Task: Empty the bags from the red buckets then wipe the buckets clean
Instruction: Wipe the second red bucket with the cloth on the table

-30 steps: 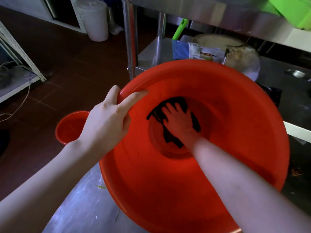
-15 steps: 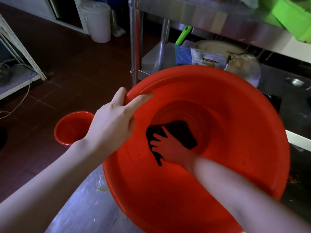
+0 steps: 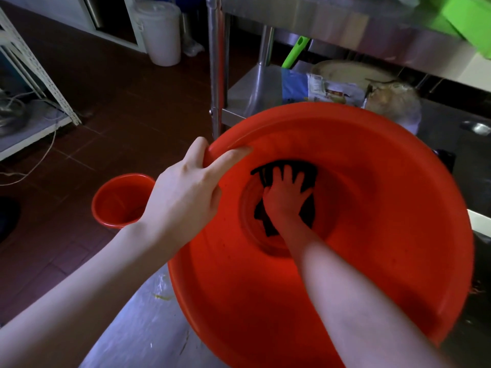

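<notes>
A large red bucket (image 3: 385, 181) is tilted toward me on a steel surface, its inside facing the camera. My left hand (image 3: 186, 192) grips its rim at the upper left, thumb inside and fingers over the outer edge. Deep inside, my right hand (image 3: 285, 192) presses a dark cloth (image 3: 308, 172) with spread fingers against the far edge of the bucket's bottom. A second, smaller red bucket (image 3: 117, 200) stands upright on the floor to the left, partly hidden behind my left hand.
A steel table leg (image 3: 214, 62) rises just behind the bucket, with a lower shelf (image 3: 255, 88) holding packets and a round board. A white lidded bin (image 3: 162, 33) stands on the brown tile floor. A white rack (image 3: 32, 62) is at the far left.
My right hand slid the cloth from the near-left inner wall back up to the far side of the bottom. The left hand kept its grip on the rim.
</notes>
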Motion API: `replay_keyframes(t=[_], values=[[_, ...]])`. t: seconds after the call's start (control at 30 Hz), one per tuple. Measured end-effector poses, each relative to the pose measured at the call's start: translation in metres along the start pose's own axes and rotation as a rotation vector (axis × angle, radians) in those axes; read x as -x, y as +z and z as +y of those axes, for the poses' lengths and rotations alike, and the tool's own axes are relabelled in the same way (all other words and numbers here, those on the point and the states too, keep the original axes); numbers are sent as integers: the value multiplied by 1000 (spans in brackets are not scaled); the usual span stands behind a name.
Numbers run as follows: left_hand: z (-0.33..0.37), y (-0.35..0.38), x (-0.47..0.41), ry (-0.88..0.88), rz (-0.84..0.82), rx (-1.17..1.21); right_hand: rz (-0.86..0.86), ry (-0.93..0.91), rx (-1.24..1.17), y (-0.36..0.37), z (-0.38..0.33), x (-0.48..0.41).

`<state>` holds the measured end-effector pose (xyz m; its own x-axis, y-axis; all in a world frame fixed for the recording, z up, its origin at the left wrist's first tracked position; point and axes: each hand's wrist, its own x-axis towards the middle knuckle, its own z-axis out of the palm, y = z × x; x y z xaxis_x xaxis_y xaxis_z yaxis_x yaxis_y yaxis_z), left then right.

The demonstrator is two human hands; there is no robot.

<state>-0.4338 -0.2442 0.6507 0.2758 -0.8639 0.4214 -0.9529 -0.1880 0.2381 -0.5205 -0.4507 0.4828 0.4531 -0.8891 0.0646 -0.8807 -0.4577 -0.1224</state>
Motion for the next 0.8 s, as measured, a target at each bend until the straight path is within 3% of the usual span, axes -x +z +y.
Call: replay_keyframes(t=[0.1, 0.2, 0.3, 0.37, 0.4, 0.53, 0.6, 0.7, 0.8], values=[[1, 0, -1, -13, 6, -5, -13, -407, 117, 14, -1, 17], [2, 0, -1, -24, 9, -7, -152, -822, 279, 30, 9, 43], [3, 1, -1, -26, 17, -9, -262, -1056, 431, 24, 28, 33], [5, 1, 0, -20, 17, -19, -247, -1136, 512, 15, 26, 18], [5, 1, 0, -19, 14, -21, -208, -1098, 497, 11, 21, 13], [8, 0, 2, -45, 15, -29, -44, -560, 237, -1, 19, 1], [13, 1, 3, -45, 21, -30, -13, -403, 178, -8, 33, -2], [16, 1, 5, -52, 36, -38, -24, -307, 210, -16, 66, 1], [20, 2, 7, -48, 49, -37, -74, -353, 317, -21, 102, 13]])
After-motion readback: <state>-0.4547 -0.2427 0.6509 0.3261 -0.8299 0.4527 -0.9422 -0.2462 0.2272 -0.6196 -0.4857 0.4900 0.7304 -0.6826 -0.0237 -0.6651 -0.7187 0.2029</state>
